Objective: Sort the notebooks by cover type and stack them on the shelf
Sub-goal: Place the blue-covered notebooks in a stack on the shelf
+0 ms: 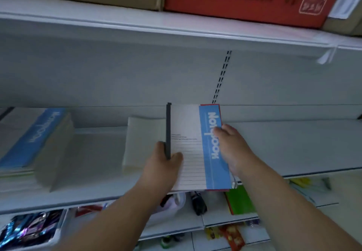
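Both hands, left hand (pixel 166 162) and right hand (pixel 231 147), gripped the blue-banded white lined notebook (pixel 193 148), long axis pointing inward over the grey metal shelf (pixel 293 143) front edge.

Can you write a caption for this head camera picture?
Both hands hold blue-striped notebooks over the white shelf.

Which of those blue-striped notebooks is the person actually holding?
The white-and-blue notebook at centre, gripped by the left hand and right hand. The matching notebook stack lies untouched on the shelf at far left.
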